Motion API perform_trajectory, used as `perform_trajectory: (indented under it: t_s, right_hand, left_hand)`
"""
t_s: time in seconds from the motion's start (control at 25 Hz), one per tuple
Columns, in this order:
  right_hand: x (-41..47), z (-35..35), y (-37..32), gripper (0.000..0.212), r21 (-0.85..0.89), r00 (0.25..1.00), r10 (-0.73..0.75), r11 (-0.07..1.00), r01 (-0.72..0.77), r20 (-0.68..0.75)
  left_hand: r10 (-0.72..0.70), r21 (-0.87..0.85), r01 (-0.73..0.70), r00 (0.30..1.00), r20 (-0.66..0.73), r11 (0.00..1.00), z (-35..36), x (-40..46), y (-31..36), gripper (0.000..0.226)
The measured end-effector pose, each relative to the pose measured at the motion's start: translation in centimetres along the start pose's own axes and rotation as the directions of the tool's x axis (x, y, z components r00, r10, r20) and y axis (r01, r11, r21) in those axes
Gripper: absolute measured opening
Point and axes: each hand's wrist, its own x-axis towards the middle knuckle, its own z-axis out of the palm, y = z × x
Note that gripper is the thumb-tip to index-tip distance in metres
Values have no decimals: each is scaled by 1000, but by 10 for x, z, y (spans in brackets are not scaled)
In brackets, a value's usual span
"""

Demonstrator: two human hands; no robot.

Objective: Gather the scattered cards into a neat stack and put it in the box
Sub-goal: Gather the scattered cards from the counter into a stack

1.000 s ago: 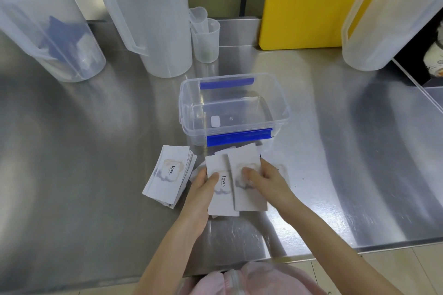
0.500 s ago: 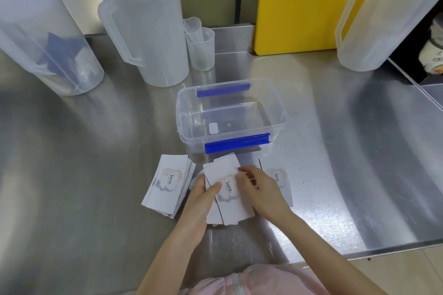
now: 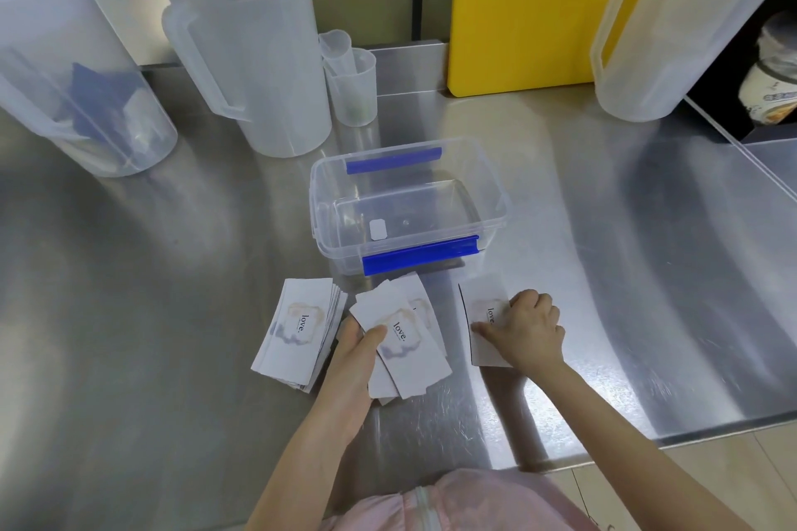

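White cards printed "love." lie on the steel table in front of a clear plastic box [image 3: 496, 203] with blue clips. My left hand [image 3: 353, 362] holds a loose, fanned bunch of cards [image 3: 414, 358], thumb on top. At the right, my right hand [image 3: 528, 330] presses its fingertips on a single card [image 3: 483, 310] lying flat on the table. A rough pile of cards [image 3: 297, 332] rests on the table left of my left hand. The box is open and holds no cards; only a small white label shows on its bottom.
Three large translucent jugs [image 3: 254, 56] [image 3: 64, 73] [image 3: 673, 26] and small measuring cups [image 3: 351, 86] stand behind the box. A yellow board [image 3: 526, 4] leans against the back wall. The table's front edge [image 3: 647, 444] runs close to my body.
My right hand let go of the bunch and moved right onto the single card. My left hand alone now holds the bunch.
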Motion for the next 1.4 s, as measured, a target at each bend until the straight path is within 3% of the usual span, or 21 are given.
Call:
perform_trajectory:
  t_s: [0.12, 0.48, 0.64, 0.92, 1.16, 1.4]
  right_hand:
    - [-5, -2, 0, 46, 289, 989, -87, 956, 49, 122]
    - [-42, -13, -38, 32, 678, 935, -307, 727, 110, 178]
    - [-54, -10, -53, 36, 549, 881, -430, 793, 264, 197]
    - [-61, 5, -61, 32, 443, 838, -498, 818, 367, 225]
    - [-29, 10, -56, 32, 252, 908, -384, 907, 337, 166]
    - [-13, 34, -64, 68, 11, 944, -274, 961, 277, 184]
  left_hand:
    - [-12, 9, 12, 1000, -7, 1000, 0, -3, 1, 36]
    - [26, -1, -26, 1000, 1, 1000, -6, -3, -3, 38]
    - [92, -11, -92, 996, 14, 996, -7, -3, 0, 36]
    - [135, 77, -133, 991, -16, 988, -11, -3, -3, 31]
    - [116, 46, -112, 990, -81, 993, -21, -9, 1, 33]
    - [121, 48, -115, 984, -131, 992, -36, -19, 11, 32]
